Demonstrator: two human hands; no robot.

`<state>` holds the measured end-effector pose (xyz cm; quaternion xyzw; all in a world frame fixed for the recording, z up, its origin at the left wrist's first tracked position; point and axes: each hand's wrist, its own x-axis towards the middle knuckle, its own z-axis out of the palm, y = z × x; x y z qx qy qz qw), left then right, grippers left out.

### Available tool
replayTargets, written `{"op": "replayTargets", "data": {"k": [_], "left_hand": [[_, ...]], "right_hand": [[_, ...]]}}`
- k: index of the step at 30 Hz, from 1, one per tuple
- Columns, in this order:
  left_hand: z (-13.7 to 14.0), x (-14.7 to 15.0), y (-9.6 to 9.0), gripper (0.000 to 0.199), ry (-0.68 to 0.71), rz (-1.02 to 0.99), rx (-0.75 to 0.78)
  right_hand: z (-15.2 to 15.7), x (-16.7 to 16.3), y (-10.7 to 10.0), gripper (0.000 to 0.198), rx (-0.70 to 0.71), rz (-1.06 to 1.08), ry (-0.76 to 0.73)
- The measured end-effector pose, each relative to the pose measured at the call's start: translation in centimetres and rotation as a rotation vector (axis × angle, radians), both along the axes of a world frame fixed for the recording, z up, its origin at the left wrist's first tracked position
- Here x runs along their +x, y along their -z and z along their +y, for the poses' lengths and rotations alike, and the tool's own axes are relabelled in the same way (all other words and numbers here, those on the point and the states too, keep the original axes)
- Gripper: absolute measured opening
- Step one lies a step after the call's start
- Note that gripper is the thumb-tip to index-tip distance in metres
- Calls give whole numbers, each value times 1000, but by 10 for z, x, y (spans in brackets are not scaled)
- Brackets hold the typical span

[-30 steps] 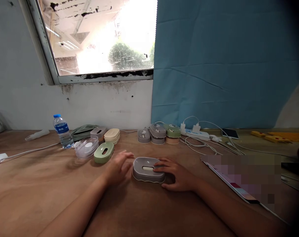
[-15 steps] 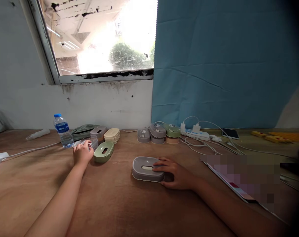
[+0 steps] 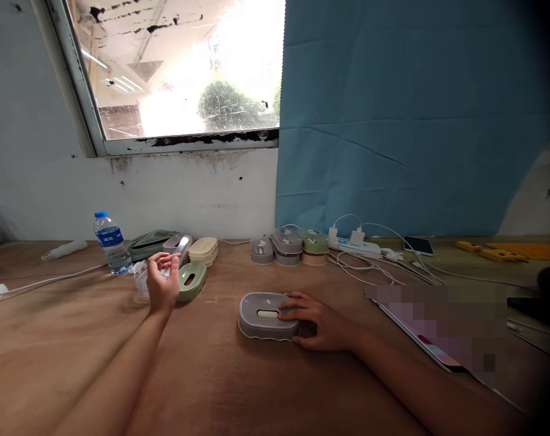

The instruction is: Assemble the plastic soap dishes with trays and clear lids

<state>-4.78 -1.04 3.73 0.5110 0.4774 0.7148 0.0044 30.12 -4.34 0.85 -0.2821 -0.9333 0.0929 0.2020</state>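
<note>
My right hand [image 3: 323, 321] grips the right end of a grey oval box [image 3: 252, 312], fingers over its top and thumb at the near side. The box has a slot in its top with a pale piece showing through, and a thin pale rim at its base. My left hand [image 3: 163, 284] is raised, palm turned up, fingers pinched on a small glossy clear piece [image 3: 183, 244]; its exact kind is unclear. Clear plastic containers [image 3: 141, 286] stand behind the left hand, partly hidden. Beside that hand lies a green oval lid [image 3: 194, 280] with a slot.
Cream oval pieces [image 3: 203, 249] are stacked behind the green lid. A water bottle [image 3: 111, 242] and a dark green pouch [image 3: 150, 243] stand at left. Grey and green boxes [image 3: 288, 243] line the back, near a power strip [image 3: 359, 247] with cables. A tablet-like panel [image 3: 420, 339] lies at right.
My left hand has lifted off the clear containers and turned palm up, with a small glossy piece at its fingers. My right hand stays on the grey box. The view has shifted slightly.
</note>
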Motion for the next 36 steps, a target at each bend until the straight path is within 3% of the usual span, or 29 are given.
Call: {"op": "replayTargets", "data": {"k": [2, 6, 9, 12, 15, 21, 25, 29, 32, 36], "left_hand": [[-3, 20, 1, 25, 279, -276, -21], [-15, 53, 7, 25, 726, -697, -247], [-24, 70, 13, 27, 923, -797, -347], [-31, 80, 16, 27, 1070, -771, -382], [-39, 86, 13, 23, 1166, -751, -346], [-62, 96, 0, 19, 1251, -705, -216], [-70, 102, 4, 26, 1397, -579, -293], [-73, 111, 13, 29, 1468, -330, -369], [-77, 118, 16, 28, 1463, -171, -391], [-78, 119, 16, 23, 1507, -109, -342]], "right_hand": [[-3, -3, -3, 44, 17, -6, -44], [-12, -11, -9, 44, 151, 65, -47], [-19, -18, -10, 34, 216, 216, 22], [-26, -24, -8, 18, 225, 318, 77], [-31, -30, -8, 16, 194, 331, 104], [-41, -38, -12, 43, 29, 330, 138], [-47, -43, -5, 57, -183, 412, 205], [-50, -49, 7, 67, -333, 593, 235], [-51, -55, 11, 64, -341, 719, 180], [-49, -56, 9, 63, -246, 821, 141]]}}
